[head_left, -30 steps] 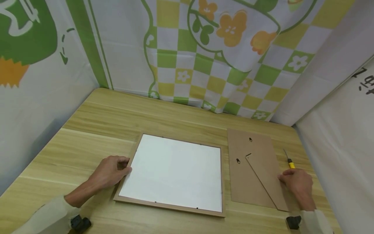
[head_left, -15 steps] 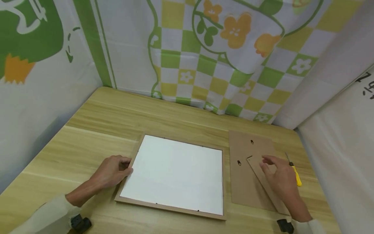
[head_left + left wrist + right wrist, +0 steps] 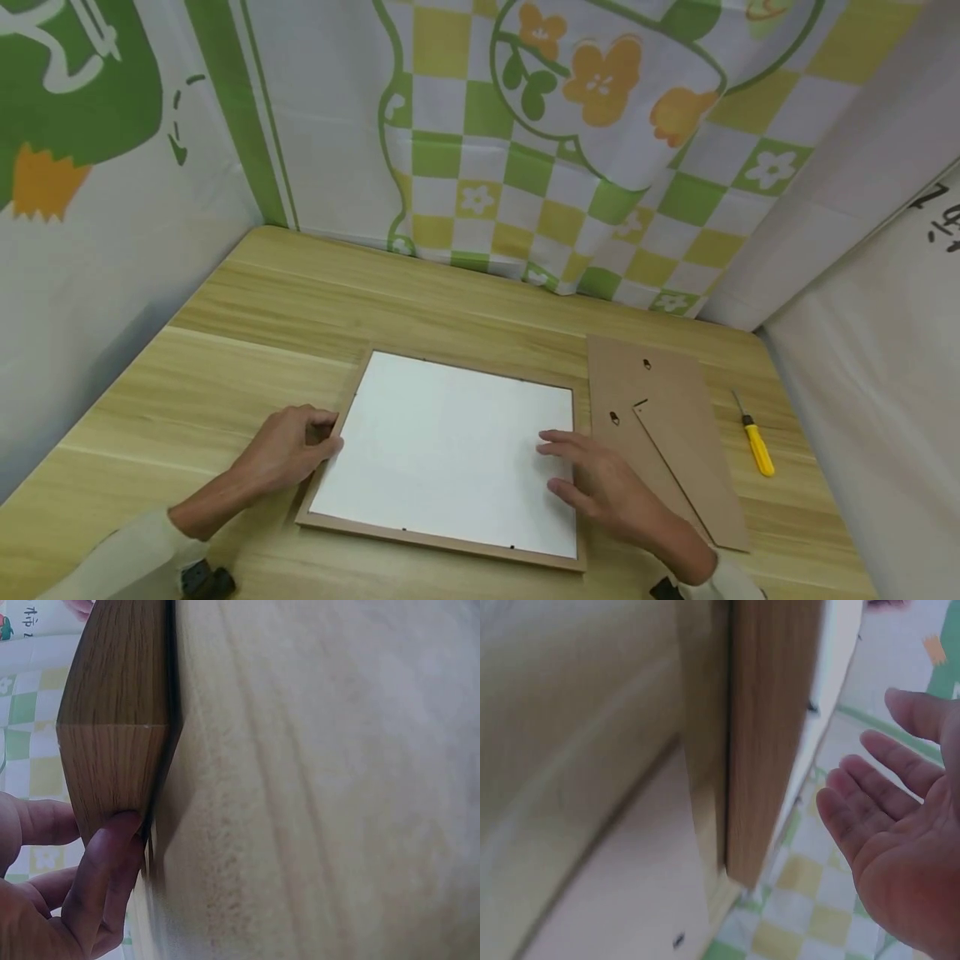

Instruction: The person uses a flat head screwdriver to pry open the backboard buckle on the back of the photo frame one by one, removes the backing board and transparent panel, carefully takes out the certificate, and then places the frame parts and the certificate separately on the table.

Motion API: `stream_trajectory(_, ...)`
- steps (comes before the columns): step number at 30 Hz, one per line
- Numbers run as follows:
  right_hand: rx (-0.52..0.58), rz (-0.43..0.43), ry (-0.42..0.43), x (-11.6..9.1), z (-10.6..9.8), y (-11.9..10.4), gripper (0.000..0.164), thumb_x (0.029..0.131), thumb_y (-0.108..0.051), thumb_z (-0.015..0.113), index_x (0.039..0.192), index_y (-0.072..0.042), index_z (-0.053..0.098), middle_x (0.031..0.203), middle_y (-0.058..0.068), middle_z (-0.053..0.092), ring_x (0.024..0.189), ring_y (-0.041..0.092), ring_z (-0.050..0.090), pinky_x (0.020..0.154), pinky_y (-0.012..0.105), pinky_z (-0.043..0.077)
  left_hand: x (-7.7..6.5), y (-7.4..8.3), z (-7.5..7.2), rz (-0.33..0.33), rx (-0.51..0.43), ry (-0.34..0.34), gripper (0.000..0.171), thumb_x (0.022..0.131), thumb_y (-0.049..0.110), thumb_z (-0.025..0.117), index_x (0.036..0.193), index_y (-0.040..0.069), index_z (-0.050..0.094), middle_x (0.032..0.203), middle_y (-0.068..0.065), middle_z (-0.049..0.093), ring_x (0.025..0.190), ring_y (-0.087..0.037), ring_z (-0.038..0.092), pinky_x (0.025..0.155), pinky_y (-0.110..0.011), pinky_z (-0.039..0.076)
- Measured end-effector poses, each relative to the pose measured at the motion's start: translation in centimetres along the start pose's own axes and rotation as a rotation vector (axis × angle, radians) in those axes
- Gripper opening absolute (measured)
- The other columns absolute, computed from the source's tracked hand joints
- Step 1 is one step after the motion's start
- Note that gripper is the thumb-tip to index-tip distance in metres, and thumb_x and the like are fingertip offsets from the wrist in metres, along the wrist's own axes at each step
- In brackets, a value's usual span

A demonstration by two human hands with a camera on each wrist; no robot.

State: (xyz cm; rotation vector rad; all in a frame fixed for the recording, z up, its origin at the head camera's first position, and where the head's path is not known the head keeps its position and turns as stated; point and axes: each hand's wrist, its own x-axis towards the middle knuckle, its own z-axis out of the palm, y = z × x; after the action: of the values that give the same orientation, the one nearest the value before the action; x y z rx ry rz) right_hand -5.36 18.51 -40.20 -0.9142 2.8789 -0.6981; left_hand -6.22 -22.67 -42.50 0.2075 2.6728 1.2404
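A wooden picture frame lies face down on the table, with a white sheet inside its rim. My left hand grips the frame's left side, thumb on the top edge. In the left wrist view the fingers of that hand hold the side of the frame near a corner. Over the right end of the sheet hovers my right hand, fingers spread and holding nothing. The right wrist view shows this hand apart from the frame's side.
A brown backing board with two hanging rings and a stand leg lies right of the frame. Farther right is a yellow-handled screwdriver. A patterned curtain hangs along the back edge of the wooden table.
My right hand has left the spot by the screwdriver, crossed left over the backing board and come above the frame's right side. The left hand keeps its hold on the frame.
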Motion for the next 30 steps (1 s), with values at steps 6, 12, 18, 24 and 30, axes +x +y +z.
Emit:
stream_trajectory(6,0.006,-0.07,-0.145,0.3,1.7,-0.7,0.047,0.09,-0.03,0.071,0.133,-0.013,0.061,0.147,0.002,0.051,0.136,0.023,0.048,0.107,0.045,0.046,0.0,0.0,0.0,-0.009,-0.011,-0.008,0.04,0.091,0.007,0.066,0.122,-0.017,0.059,0.1,-0.019,0.067,0.083,-0.021,0.066,0.055,-0.022,0.053)
stream_trajectory(12,-0.067,-0.036,-0.219,0.4,2.4,-1.3,0.07,0.086,-0.061,0.064,0.14,-0.017,0.054,0.151,0.0,0.047,0.14,0.021,0.044,0.109,0.046,0.043,0.1,-0.1,0.0,-0.008,-0.005,-0.008,0.041,0.091,0.008,0.066,0.123,-0.018,0.058,0.1,-0.019,0.067,0.084,-0.022,0.066,0.055,-0.022,0.053)
stream_trajectory(18,-0.16,-0.009,-0.283,0.5,2.8,-2.1,0.093,0.075,-0.081,0.058,0.144,-0.019,0.048,0.155,0.001,0.042,0.142,0.023,0.041,0.111,0.047,0.042,0.1,-0.2,-0.1,-0.018,-0.038,-0.022,0.043,0.091,0.008,0.065,0.124,-0.018,0.056,0.102,-0.02,0.069,0.087,-0.025,0.068,0.057,-0.022,0.054)
stream_trajectory(24,-0.204,-0.006,-0.293,0.7,2.9,-2.7,0.084,0.081,-0.076,0.056,0.142,-0.019,0.05,0.153,0.003,0.044,0.141,0.024,0.043,0.11,0.047,0.042,0.0,-0.4,-0.2,-0.008,-0.062,-0.041,0.043,0.092,0.008,0.065,0.125,-0.018,0.056,0.101,-0.019,0.07,0.085,-0.022,0.068,0.057,-0.023,0.055)
stream_trajectory(30,-0.342,-0.078,-0.25,0.9,3.2,-3.4,0.068,0.087,-0.06,0.058,0.138,-0.016,0.053,0.145,0.008,0.053,0.134,0.026,0.051,0.105,0.043,0.048,0.1,-0.4,-0.2,-0.019,-0.059,-0.045,0.044,0.092,0.009,0.066,0.125,-0.018,0.055,0.101,-0.019,0.07,0.084,-0.021,0.068,0.056,-0.023,0.055)
